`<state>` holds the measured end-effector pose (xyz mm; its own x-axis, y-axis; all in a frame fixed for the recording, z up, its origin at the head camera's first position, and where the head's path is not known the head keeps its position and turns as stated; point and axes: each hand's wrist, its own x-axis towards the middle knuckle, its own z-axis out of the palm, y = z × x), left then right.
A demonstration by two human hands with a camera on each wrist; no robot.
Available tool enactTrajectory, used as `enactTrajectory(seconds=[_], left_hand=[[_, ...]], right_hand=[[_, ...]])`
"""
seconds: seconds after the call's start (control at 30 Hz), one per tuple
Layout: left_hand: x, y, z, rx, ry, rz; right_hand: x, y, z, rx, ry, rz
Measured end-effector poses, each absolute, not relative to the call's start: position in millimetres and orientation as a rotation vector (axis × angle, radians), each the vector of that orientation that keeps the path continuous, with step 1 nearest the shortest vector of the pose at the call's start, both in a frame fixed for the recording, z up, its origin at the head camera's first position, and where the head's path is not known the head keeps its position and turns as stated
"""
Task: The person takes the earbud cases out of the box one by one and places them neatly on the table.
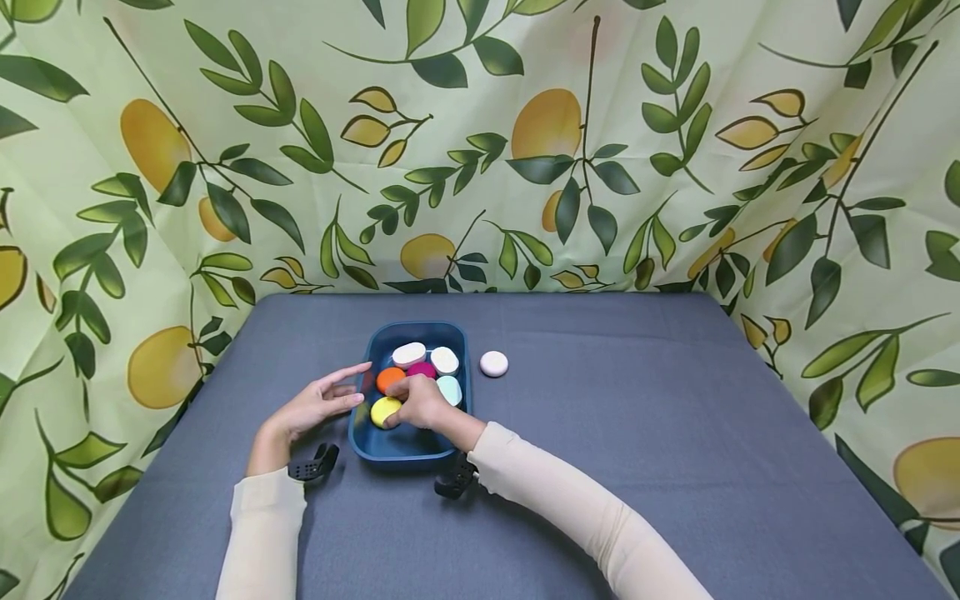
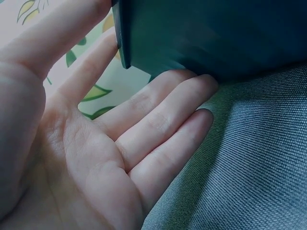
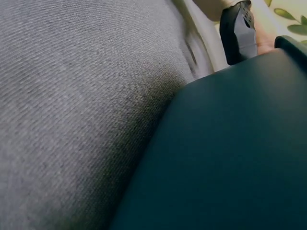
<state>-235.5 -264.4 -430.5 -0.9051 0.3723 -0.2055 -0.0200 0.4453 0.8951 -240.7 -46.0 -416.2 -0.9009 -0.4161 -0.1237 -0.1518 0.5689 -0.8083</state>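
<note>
A dark blue rectangular tray with rounded corners stands on the table. Inside it lie small, smooth, rounded pieces: yellow, orange, magenta, pale mint and two white ones, including one white piece. My right hand reaches over the tray's near right side and pinches the yellow piece between thumb and fingers. At the tray's left wall, my left hand touches it with extended fingers. The right wrist view shows only the tray's outer wall, not the right fingers.
A pale pink rounded piece lies on the grey-blue tablecloth, just right of the tray. Behind and beside the table hangs a leaf-and-fruit patterned curtain. Black wrist devices, such as the left one, sit low near the tray.
</note>
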Motion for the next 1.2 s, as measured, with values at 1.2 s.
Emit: enactTrajectory(seconds=[1.2], left_hand=[[-234.4,-264.2,-430.4,0.300,2.317,1.471]], right_hand=[[-237.5,-41.5,-412.7,-0.627,2.718,-1.068]])
